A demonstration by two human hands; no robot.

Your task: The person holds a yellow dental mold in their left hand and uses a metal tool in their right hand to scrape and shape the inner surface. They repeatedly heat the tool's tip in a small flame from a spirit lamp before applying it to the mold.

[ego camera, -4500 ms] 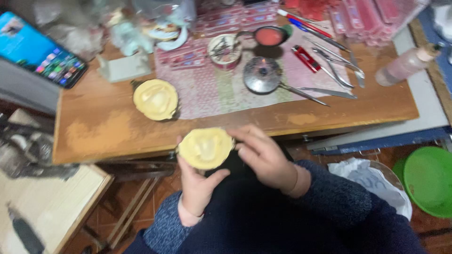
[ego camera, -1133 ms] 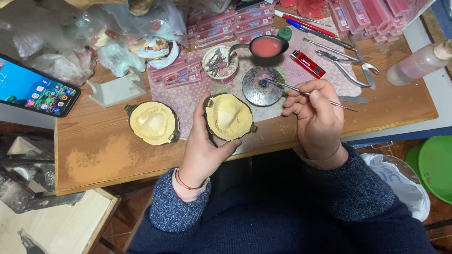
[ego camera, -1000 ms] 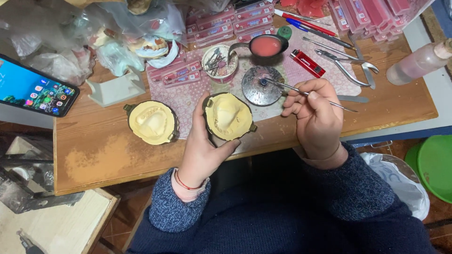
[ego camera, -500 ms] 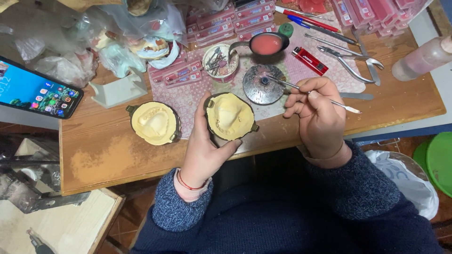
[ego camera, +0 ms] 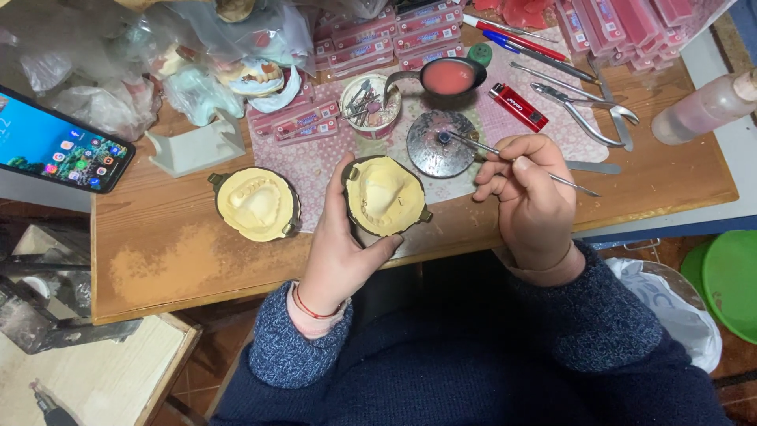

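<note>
The left hand (ego camera: 341, 251) is wrapped around a round metal flask filled with pale yellow plaster (ego camera: 385, 196), thumb up its left side and fingers under its near rim, holding it just over the front edge of the wooden table (ego camera: 173, 260). The right hand (ego camera: 530, 197) pinches a thin metal spatula-tipped instrument (ego camera: 505, 155) in a narrow pen grip, its tip resting on the small round grey metal dish (ego camera: 438, 143) just behind the flask. Compared with a few seconds ago, the flask has been lifted from the lap up to the table edge and the right hand has gone from steadying it to taking up the instrument; over the last second both hands have barely shifted, so the work appears to sit at loading the tool from the dish. A second yellow-filled flask (ego camera: 256, 203) lies just left of the held one, near the front edge. The back of the table is crowded: a long-handled ladle of pink material (ego camera: 443, 76), a red lighter (ego camera: 517, 106), steel pliers (ego camera: 587, 110). Bare wood is left only at the front left corner.
</note>
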